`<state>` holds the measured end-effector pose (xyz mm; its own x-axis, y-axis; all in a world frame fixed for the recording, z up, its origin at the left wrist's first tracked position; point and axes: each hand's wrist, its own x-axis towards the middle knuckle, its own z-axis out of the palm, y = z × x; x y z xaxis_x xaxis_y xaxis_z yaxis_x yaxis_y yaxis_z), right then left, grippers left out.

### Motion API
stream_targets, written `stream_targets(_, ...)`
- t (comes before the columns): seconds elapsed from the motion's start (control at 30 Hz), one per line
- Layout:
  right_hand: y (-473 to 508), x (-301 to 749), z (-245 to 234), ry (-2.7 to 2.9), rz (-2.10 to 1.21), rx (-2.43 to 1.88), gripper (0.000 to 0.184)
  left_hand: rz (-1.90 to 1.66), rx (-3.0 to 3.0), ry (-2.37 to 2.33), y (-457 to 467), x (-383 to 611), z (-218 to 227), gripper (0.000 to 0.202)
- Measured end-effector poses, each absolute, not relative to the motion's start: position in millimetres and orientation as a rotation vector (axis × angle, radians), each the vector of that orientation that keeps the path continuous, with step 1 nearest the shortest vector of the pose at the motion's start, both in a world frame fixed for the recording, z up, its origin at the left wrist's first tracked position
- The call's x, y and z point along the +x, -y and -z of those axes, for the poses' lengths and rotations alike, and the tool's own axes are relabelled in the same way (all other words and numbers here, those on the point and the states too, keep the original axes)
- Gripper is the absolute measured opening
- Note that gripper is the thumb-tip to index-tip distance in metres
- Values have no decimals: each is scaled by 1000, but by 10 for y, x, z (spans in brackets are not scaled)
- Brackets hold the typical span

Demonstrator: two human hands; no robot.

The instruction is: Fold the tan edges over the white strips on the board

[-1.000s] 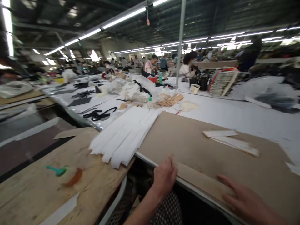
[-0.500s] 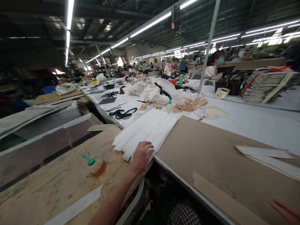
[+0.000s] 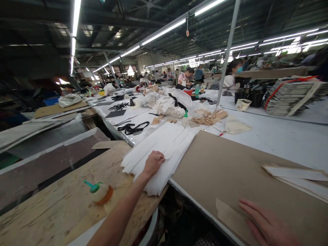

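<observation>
My left hand (image 3: 153,163) reaches out to a fanned stack of long white strips (image 3: 164,147) and rests on them with fingers curled down onto the top strip. The stack lies across the joint between a wooden board (image 3: 64,201) and a large brown cardboard sheet (image 3: 230,167). My right hand (image 3: 266,225) lies flat at the lower right, fingers stretched out on a brown paper strip (image 3: 228,217) at the near edge of the cardboard.
A small glue bottle with a green cap (image 3: 98,192) lies on the wooden board. More white strips (image 3: 294,174) lie at the right of the cardboard. Black straps (image 3: 133,128), tan pieces (image 3: 208,117) and bundled stacks (image 3: 289,94) sit farther back. Other people work at distant tables.
My left hand left the cardboard's near edge and moved up left onto the white strips. My right hand dropped nearly out of view, then came back onto the brown paper strip.
</observation>
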<state>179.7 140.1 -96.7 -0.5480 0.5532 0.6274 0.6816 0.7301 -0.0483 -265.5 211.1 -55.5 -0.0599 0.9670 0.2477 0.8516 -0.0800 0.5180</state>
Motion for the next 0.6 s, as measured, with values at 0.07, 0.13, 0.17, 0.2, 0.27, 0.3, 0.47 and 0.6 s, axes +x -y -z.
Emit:
stream_targets(0.07,-1448,1411,798,2368,137,-867,32,-849,1936,-1985,-2137,-2708,526,22)
stream_targets(0.13,-1518,989,666,2412,-22,-855,33,-878,1869,-1985,-2142,-2751,496,25)
stream_targets(0.17,-1565,771,611,2459,-121,-878,39,-895,1841,-1980,-2136,-2764,482,25)
stream_targets(0.2,-1622,551,559,2527,-225,-881,45,-912,1818,-1972,-2127,-2770,469,24)
stream_targets(0.27,-1763,126,467,2657,-395,-864,57,-946,1778,-1952,-2105,-2764,445,22)
stream_targets(0.3,-1843,-72,428,2669,-413,-859,63,-964,1758,-1941,-2097,-2755,432,21)
stream_targets(0.47,-2193,-770,341,2659,-425,-921,57,-1063,1662,-1849,-2074,-2702,346,17)
stream_targets(0.6,-2271,-945,383,2621,-459,-1000,27,-1214,1535,-1756,-2041,-2724,265,14)
